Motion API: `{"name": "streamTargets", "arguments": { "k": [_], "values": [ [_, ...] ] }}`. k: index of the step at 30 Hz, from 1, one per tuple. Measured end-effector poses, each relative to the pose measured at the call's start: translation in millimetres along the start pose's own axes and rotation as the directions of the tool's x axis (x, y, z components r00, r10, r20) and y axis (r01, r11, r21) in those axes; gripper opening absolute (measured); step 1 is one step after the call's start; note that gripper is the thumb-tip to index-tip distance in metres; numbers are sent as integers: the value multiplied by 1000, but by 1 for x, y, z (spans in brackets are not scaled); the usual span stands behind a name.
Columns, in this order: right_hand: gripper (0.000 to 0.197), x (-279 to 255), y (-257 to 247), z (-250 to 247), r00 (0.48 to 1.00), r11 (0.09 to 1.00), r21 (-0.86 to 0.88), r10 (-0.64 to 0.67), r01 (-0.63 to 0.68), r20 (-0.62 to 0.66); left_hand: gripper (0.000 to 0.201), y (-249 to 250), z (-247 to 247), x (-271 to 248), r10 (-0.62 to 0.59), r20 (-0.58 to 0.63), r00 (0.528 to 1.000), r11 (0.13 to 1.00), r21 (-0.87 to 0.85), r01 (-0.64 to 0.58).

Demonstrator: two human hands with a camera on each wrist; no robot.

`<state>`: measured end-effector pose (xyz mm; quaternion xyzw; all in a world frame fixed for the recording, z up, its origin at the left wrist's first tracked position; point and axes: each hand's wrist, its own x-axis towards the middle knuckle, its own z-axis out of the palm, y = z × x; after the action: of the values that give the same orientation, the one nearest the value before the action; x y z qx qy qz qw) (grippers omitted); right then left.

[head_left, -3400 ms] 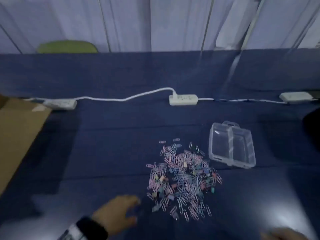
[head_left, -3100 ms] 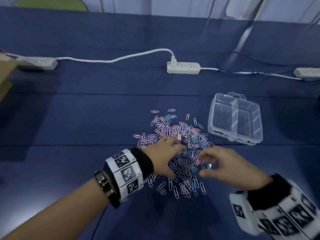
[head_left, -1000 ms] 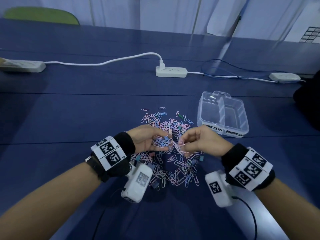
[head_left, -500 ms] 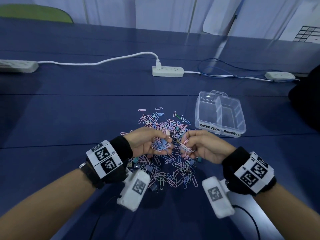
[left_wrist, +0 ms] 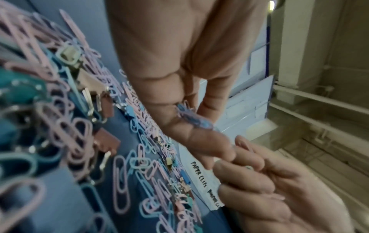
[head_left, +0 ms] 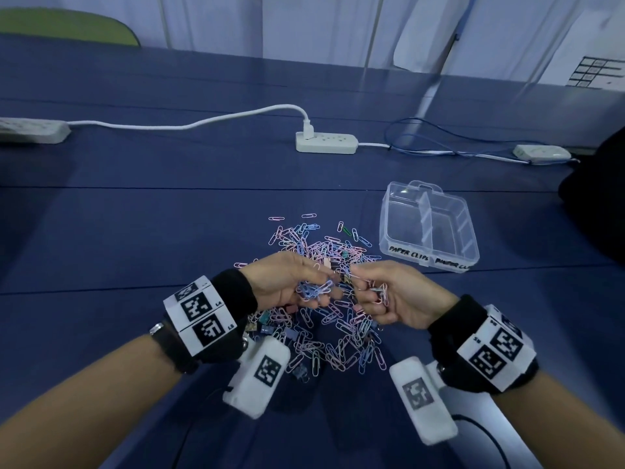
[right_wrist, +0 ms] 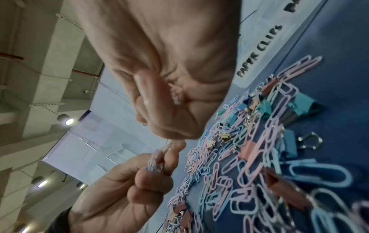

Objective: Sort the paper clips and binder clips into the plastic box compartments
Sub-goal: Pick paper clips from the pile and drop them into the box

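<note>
A heap of pink and blue paper clips mixed with small binder clips (head_left: 324, 336) lies on the blue table. My left hand (head_left: 326, 286) hovers over it and grips a bunch of blue paper clips (head_left: 314, 290), also seen in the left wrist view (left_wrist: 194, 119). My right hand (head_left: 363, 289) holds a few pink paper clips (head_left: 383, 296) in its curled fingers (right_wrist: 159, 88). The fingertips of the two hands nearly meet. The clear plastic box (head_left: 406, 253) stands open to the right behind the heap. It has two compartments, labelled for paper clips and binder clips, and both look empty.
White power strips (head_left: 326, 142) (head_left: 33, 130) (head_left: 541, 152) with a white cord (head_left: 186, 125) and a blue cable (head_left: 422, 130) run across the far table. A dark object (head_left: 598, 204) sits at the right edge. A green chair back (head_left: 67, 27) shows beyond the table.
Both hands reached into the heap and picked up clips. Over the last second they stayed above it close together, the left with blue clips, the right with pink ones.
</note>
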<state>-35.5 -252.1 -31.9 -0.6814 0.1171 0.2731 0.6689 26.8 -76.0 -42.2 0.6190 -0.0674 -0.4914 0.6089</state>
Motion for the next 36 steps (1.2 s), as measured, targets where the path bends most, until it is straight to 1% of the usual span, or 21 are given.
{"name": "streamTargets", "arguments": {
  "k": [2,4,7,9,11,13,14,16,17,18,20,23,25,28,29,30,32,33,34,35,36],
  "values": [
    [34,-2,-1,-1,1000,1000,11,-27,27,8,16,2,1,1,13,-23,1000,994,106,-10],
    [31,-3,-1,-2,999,999,5,-46,46,6,17,3,3,3,11,-39,999,983,184,-3],
    [29,-7,0,-5,998,998,-36,-57,58,5,21,7,3,6,-17,-47,999,966,256,29],
    [29,-10,3,-7,998,993,-93,-67,67,2,26,15,1,8,-29,-59,998,963,267,43],
    [29,-13,6,-8,998,984,-165,-70,68,-7,25,29,1,12,-13,-61,998,980,196,25],
    [34,-17,10,-10,998,965,-254,-69,65,-8,18,47,6,21,24,-48,999,998,67,-21],
    [36,-19,11,-10,998,949,-311,-63,58,-6,17,56,10,29,51,-41,998,999,-6,-51],
    [32,-26,13,-13,999,912,-409,-39,27,-22,19,71,23,50,108,-20,994,982,-153,-110],
    [31,-29,14,-15,999,897,-442,-30,10,-38,21,78,30,62,127,-7,992,972,-200,-126],
    [31,-33,14,-19,998,884,-467,-19,-7,-52,25,85,38,73,134,3,991,968,-215,-130],
    [31,-39,16,-28,997,864,-501,9,-46,-76,39,96,54,95,123,8,992,975,-189,-119],
    [32,-44,14,-48,990,839,-538,7,-81,-139,55,106,67,118,76,67,995,996,-52,-73],
    [34,-45,9,-61,980,819,-568,-32,-87,-197,65,108,69,126,31,110,993,998,51,-36],
    [35,-42,-8,-75,968,839,-542,-100,-42,-229,78,107,67,132,20,108,994,989,145,-36],
    [35,-39,-15,-79,965,844,-536,-120,-25,-233,76,107,64,129,34,87,996,983,175,-48],
    [35,-35,-22,-82,960,843,-537,-139,-14,-243,69,106,61,125,57,62,996,976,204,-69],
    [34,-23,-37,-88,941,826,-564,-194,4,-277,40,103,52,113,104,1,995,953,285,-100],
    [33,-16,-44,-91,926,813,-581,-231,16,-298,26,102,46,104,127,-36,991,926,361,-106],
    [33,-8,-50,-94,907,800,-600,-271,27,-321,18,100,39,94,156,-67,985,870,482,-105],
    [34,1,-55,-97,886,784,-620,-308,31,-345,19,96,31,84,184,-81,980,771,630,-93],
    [35,11,-60,-100,867,768,-640,-335,25,-369,26,92,24,74,188,-80,979,641,765,-61]
  ]
}}
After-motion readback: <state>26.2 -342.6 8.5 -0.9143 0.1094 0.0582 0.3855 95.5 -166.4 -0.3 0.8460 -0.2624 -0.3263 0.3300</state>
